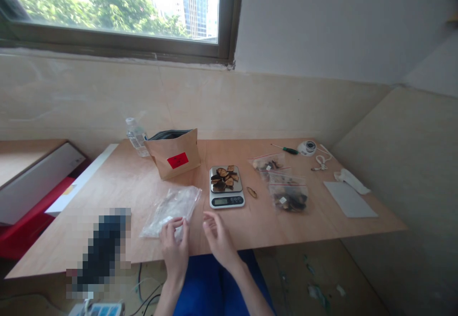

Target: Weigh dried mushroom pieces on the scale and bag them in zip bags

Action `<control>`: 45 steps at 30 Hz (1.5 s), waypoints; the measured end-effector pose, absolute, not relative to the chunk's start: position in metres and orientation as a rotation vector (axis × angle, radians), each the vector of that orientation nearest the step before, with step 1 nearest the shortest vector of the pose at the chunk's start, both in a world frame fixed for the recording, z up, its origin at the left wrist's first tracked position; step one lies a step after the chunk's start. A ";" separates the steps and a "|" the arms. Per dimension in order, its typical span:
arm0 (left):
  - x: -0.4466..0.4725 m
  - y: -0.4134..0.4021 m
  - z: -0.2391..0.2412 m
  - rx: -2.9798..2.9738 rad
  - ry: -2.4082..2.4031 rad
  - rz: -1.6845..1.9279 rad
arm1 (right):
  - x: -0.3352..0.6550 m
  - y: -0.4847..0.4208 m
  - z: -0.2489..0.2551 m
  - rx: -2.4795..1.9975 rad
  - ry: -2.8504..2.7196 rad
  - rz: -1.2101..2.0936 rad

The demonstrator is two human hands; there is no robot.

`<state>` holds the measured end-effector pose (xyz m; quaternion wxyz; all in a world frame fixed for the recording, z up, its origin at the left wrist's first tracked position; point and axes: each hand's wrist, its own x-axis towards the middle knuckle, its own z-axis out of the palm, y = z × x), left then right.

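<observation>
Clear plastic bags (171,209) under left hand (174,244), fingertips pressing one; right hand (218,238) apart, empty, loosely spread; slippery film could slide, nudging the scale (226,187) and spilling dried slices (224,178).

A brown paper bag (174,154) bearing a red label is standing near the pale wooden tabletop's (118,182) far edge; dark brown slices (224,178) are lying on a silver scale (226,187); a green-handled screwdriver (285,149) is resting near the far right corner.

A clear plastic bag (171,209) lies flat and crinkly, just left of the scale (226,187). The left hand (175,247) touches its near edge, fingers spread on it.
</observation>
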<state>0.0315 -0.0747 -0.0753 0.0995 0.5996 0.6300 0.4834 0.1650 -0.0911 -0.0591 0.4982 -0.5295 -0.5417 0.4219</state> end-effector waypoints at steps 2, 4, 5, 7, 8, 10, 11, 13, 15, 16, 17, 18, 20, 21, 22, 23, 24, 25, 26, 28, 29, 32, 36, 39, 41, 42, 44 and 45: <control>0.036 -0.083 -0.072 1.777 1.767 1.435 | 0.144 -0.090 -0.056 -1.225 -1.285 1.109; 0.038 -0.090 -0.070 1.791 1.680 1.424 | 0.132 -0.088 -0.051 -1.174 -1.258 1.138; 0.037 -0.092 -0.069 1.798 1.648 1.419 | 0.130 -0.087 -0.049 -1.157 -1.252 1.133; 0.036 -0.095 -0.067 1.813 1.597 1.416 | 0.133 -0.085 -0.045 -1.144 -1.254 1.115; 0.035 -0.095 -0.067 1.820 1.568 1.413 | 0.136 -0.084 -0.044 -1.146 -1.256 1.113; 0.033 -0.094 -0.067 1.828 1.505 1.391 | 0.142 -0.083 -0.044 -1.161 -1.250 1.133; 0.033 -0.094 -0.067 1.829 1.483 1.381 | 0.145 -0.082 -0.045 -1.170 -1.242 1.145; 0.034 -0.092 -0.069 1.833 1.462 1.372 | 0.149 -0.081 -0.048 -1.180 -1.223 1.154; 0.035 -0.090 -0.072 1.839 1.479 1.366 | 0.151 -0.081 -0.050 -1.169 -1.219 1.165; 0.035 -0.088 -0.073 1.840 1.498 1.362 | 0.152 -0.081 -0.051 -1.158 -1.231 1.177; 0.035 -0.087 -0.075 1.838 1.521 1.362 | 0.152 -0.081 -0.050 -1.146 -1.259 1.191; 0.035 -0.085 -0.076 1.835 1.545 1.372 | 0.153 -0.080 -0.049 -1.135 -1.304 1.198; 0.033 -0.081 -0.077 1.825 1.574 1.415 | 0.155 -0.076 -0.045 -1.111 -1.448 1.182; 0.031 -0.079 -0.077 1.819 1.578 1.438 | 0.157 -0.071 -0.042 -1.096 -1.543 1.151; 0.030 -0.078 -0.077 1.812 1.581 1.452 | 0.159 -0.065 -0.039 -1.084 -1.637 1.097; 0.028 -0.076 -0.077 1.805 1.587 1.455 | 0.163 -0.056 -0.036 -1.086 -1.714 1.018; 0.027 -0.075 -0.076 1.797 1.601 1.451 | 0.167 -0.045 -0.033 -1.115 -1.766 0.911; 0.026 -0.074 -0.075 1.790 1.622 1.446 | 0.172 -0.032 -0.031 -1.174 -1.793 0.784; 0.025 -0.073 -0.074 1.782 1.647 1.442 | 0.177 -0.018 -0.029 -1.272 -1.787 0.637; 0.024 -0.073 -0.073 1.768 1.692 1.438 | 0.188 0.010 -0.028 -1.537 -1.801 0.356; 0.022 -0.073 -0.073 1.763 1.706 1.433 | 0.193 0.022 -0.028 -1.665 -1.834 0.246; 0.019 -0.074 -0.074 1.756 1.711 1.404 | 0.202 0.048 -0.031 -1.868 -2.027 0.051; 0.016 -0.076 -0.077 1.742 1.697 1.383 | 0.204 0.059 -0.034 -1.870 -2.199 0.020; 0.016 -0.076 -0.077 1.729 1.689 1.381 | 0.206 0.062 -0.033 -1.843 -2.228 0.052; 0.016 -0.076 -0.076 1.735 1.675 1.384 | 0.208 0.063 -0.032 -1.834 -2.231 0.074; 0.016 -0.076 -0.076 1.741 1.667 1.388 | 0.210 0.063 -0.030 -1.834 -2.223 0.081; 0.015 -0.076 -0.077 1.756 1.655 1.396 | 0.213 0.062 -0.025 -1.844 -2.189 0.076; 0.015 -0.076 -0.078 1.765 1.649 1.400 | 0.215 0.060 -0.023 -1.850 -2.175 0.068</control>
